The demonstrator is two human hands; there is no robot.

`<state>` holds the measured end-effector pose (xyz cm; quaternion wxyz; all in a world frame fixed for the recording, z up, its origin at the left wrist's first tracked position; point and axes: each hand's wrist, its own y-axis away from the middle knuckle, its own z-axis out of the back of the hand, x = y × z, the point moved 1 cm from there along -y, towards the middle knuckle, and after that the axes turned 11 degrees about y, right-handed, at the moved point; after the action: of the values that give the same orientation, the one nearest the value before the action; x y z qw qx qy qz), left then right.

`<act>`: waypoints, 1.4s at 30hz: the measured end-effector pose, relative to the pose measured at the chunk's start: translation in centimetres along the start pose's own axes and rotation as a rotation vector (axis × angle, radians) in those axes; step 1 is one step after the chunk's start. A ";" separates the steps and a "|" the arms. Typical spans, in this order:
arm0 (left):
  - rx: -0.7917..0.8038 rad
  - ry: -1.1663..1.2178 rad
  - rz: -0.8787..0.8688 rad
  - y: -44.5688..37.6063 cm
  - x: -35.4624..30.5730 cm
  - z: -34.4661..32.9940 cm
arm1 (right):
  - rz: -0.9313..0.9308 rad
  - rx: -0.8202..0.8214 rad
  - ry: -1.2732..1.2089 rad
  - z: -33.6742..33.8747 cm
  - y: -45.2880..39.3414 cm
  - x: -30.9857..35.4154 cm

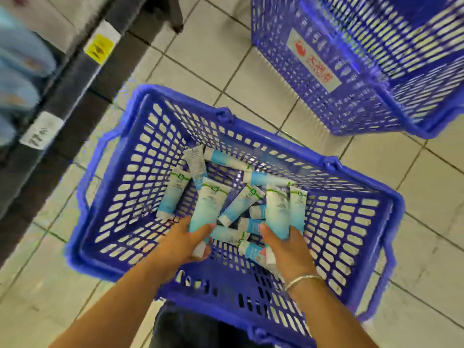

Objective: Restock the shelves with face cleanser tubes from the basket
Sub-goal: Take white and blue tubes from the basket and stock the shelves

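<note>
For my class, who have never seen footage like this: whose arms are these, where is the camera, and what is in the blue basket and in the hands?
There is no machine here. A person wears one camera on the head, looking down at their own arms. On the tiled floor stands a blue basket with loose face cleanser tubes in it. The left hand holds one tube. The right hand, a bangle on its wrist, holds two tubes. A second blue basket stands behind; a shelf edge with price labels runs along the left.
</note>
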<state>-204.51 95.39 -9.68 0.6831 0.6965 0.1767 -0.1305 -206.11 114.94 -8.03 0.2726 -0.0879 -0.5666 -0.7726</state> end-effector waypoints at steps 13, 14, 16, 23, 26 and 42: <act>-0.162 0.758 -0.268 29.5 -12.6 6.6 | 0.310 0.147 0.017 1.3 22.3 18.9; -0.174 0.813 -0.295 31.9 -13.3 7.2 | 0.340 0.176 0.021 1.3 24.3 20.2; -0.176 0.921 -0.328 36.7 -14.1 8.1 | 0.399 0.245 0.056 1.3 28.5 22.2; -0.256 1.251 -0.553 52.4 -12.2 10.9 | 0.558 0.573 0.125 -0.5 43.6 27.0; -0.352 1.317 -0.659 58.3 -9.9 12.5 | 0.608 0.702 0.138 -2.7 49.7 27.8; -0.801 1.309 -1.084 83.9 10.4 28.3 | 0.673 1.363 0.331 -24.1 81.1 19.3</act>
<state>-157.80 67.51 60.93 0.4829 0.1672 0.8576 0.0575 -175.78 69.51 59.42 0.5674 0.0485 -0.8112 -0.1326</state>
